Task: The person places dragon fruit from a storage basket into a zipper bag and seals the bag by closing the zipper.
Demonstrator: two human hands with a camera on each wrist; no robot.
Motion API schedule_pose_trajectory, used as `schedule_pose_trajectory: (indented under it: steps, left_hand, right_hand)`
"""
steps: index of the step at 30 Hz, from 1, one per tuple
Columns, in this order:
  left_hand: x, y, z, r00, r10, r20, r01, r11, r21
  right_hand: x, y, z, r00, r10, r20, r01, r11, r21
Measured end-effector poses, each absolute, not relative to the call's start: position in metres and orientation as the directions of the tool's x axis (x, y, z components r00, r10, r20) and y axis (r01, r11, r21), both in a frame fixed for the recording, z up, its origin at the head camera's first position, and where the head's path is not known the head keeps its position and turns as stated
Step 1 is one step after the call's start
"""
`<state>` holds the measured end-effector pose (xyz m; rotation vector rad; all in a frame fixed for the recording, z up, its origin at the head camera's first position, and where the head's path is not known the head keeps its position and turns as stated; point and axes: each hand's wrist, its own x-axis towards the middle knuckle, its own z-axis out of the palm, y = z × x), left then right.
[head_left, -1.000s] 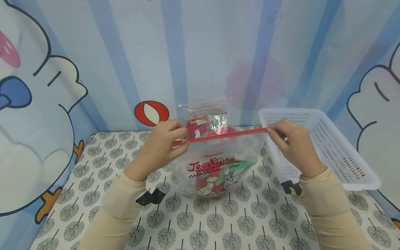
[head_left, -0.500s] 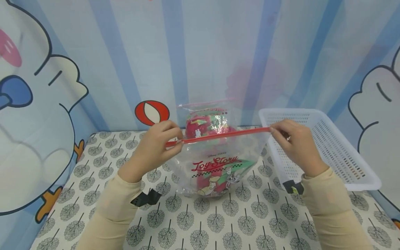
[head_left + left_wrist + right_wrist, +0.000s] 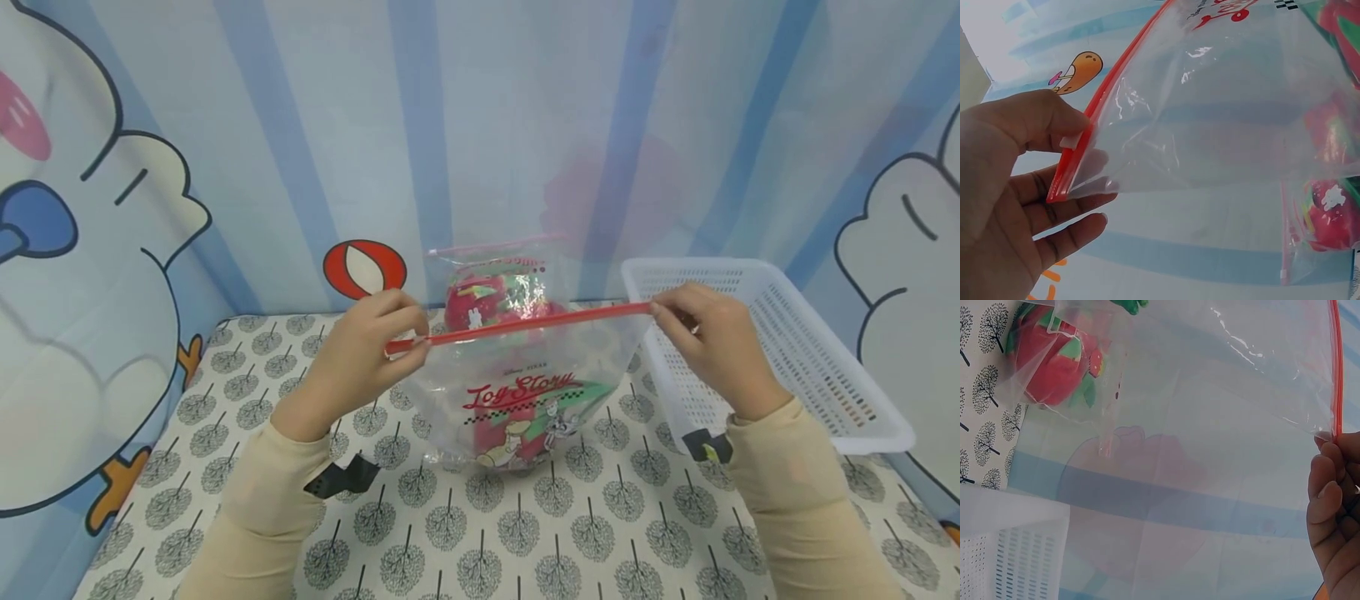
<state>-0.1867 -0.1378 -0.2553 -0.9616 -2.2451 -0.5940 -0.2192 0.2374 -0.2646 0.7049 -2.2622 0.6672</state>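
A large clear zip bag [image 3: 450,392] with a red "Toy Story" print hangs upright from both hands. My left hand [image 3: 358,354] pinches the left end of its red zip strip [image 3: 540,322], the thumb by a small pale slider [image 3: 1071,142]. At the strip's other end, my right hand [image 3: 708,342] pinches the corner between thumb and fingers. Something red and green [image 3: 498,432] shows through the bag's lower part. Behind stands a smaller clear bag [image 3: 442,271] with a pink zip, holding a red and green bundle [image 3: 1054,362].
On the right stands a white perforated plastic basket [image 3: 873,429], partly behind my right hand. The table wears a tree-patterned cloth [image 3: 480,542]. A striped cartoon backdrop [image 3: 510,125] rises behind and at the sides.
My left hand has shifted left and my right hand slightly right, so the red strip spans wider between them. The large bag's print has moved a little to the right.
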Motion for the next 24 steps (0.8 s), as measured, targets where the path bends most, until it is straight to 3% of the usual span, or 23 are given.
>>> schedule_pose_trajectory:
  steps: [20, 24]
  left_hand:
    - [-0.181, -0.15, -0.259, -0.58, 0.453, 0.677, 0.732, 0.655, 0.189]
    - [-0.18, -0.151, -0.261, -0.619, 0.427, 0.659, 0.705, 0.673, 0.226]
  right_hand:
    - [-0.222, 0.239, -0.266, -0.631, -0.305, 0.714, -0.637, 0.729, -0.251]
    - [-0.222, 0.238, -0.267, -0.636, -0.299, 0.712, -0.636, 0.725, -0.264]
